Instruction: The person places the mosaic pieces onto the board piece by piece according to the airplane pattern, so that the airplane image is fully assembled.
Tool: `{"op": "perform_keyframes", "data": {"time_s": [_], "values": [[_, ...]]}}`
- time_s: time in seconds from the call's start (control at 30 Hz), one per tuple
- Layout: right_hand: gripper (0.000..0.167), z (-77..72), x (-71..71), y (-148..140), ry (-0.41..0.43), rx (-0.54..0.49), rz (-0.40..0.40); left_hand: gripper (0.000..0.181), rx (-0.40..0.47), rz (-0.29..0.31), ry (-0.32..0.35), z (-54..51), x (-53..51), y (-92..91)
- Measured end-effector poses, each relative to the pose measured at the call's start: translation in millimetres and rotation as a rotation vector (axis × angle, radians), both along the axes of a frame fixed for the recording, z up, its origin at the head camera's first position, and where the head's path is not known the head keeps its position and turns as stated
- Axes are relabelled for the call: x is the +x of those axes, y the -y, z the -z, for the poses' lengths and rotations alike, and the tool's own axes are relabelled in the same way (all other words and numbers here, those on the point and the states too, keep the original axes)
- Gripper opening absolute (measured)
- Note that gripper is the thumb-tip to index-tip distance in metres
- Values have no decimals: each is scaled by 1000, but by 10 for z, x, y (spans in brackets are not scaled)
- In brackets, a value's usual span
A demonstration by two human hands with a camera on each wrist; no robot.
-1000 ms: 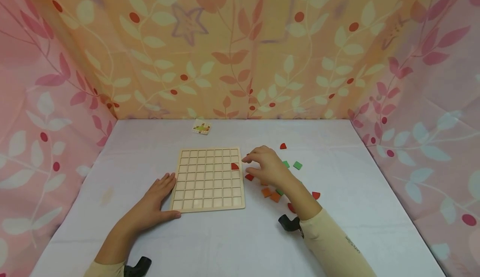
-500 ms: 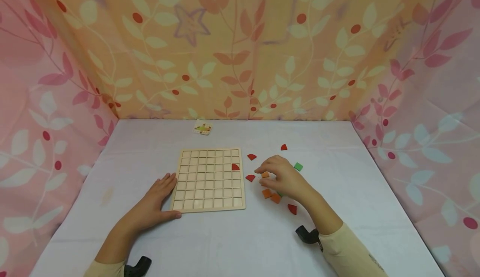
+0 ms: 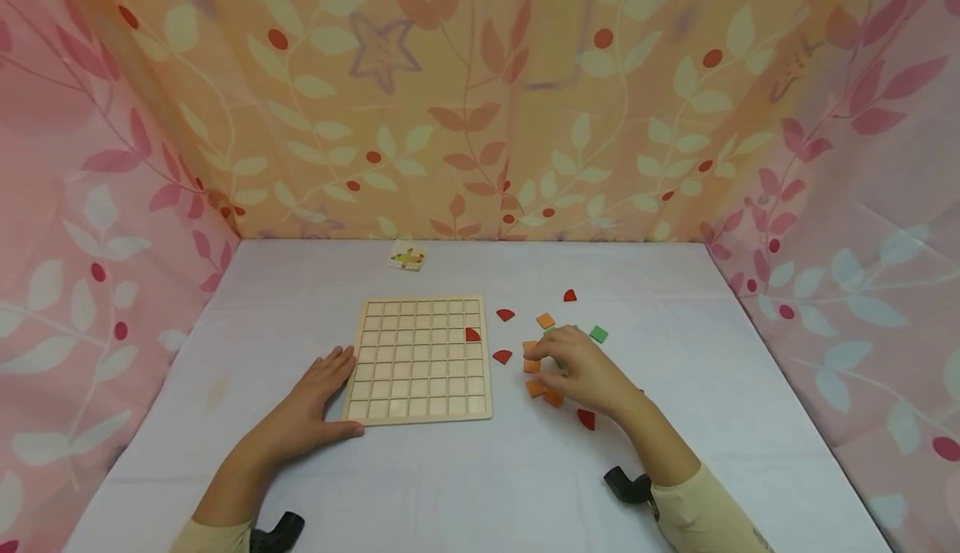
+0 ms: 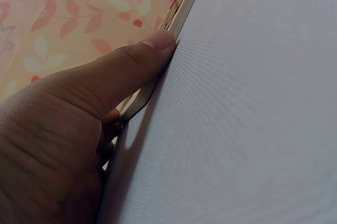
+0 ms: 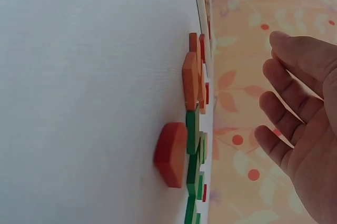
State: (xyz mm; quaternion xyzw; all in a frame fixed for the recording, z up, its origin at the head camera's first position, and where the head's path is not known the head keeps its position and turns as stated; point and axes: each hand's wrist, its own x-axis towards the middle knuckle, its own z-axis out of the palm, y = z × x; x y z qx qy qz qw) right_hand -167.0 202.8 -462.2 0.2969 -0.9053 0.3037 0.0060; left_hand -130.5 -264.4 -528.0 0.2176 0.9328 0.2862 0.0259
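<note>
A wooden grid board lies flat on the table, and one red quarter-circle tile sits in a cell near its right edge. My left hand rests at the board's near left corner. Its fingers lie along the left side, and its thumb touches the front edge, as the left wrist view confirms. My right hand hovers above the loose tiles, fingers slightly bent and nothing between them. In the right wrist view the right hand is apart from the orange tiles and green tiles. Several tiles are partly hidden beneath it.
Red quarter-circle tiles lie right of the board, including one red tile near its edge and another red tile farther back. A green square tile lies beyond the right hand. A small patterned card lies behind the board.
My right hand has drawn back from the board's right edge, moving right and nearer to me over the loose tiles. The left hand has stayed at the board's corner.
</note>
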Motion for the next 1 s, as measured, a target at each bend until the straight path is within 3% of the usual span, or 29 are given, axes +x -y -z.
{"op": "perform_keyframes", "data": {"time_s": [0.37,0.63,1.0], "values": [[26,121,24,-66,23,-63,1,117,-9,6,-8,37,3,1],[25,200,-4,-87,44,-16,1,117,-16,-11,3,49,3,12],[25,343,-26,-126,-7,30,-47,116,-12,-6,6,10,5,5]]}}
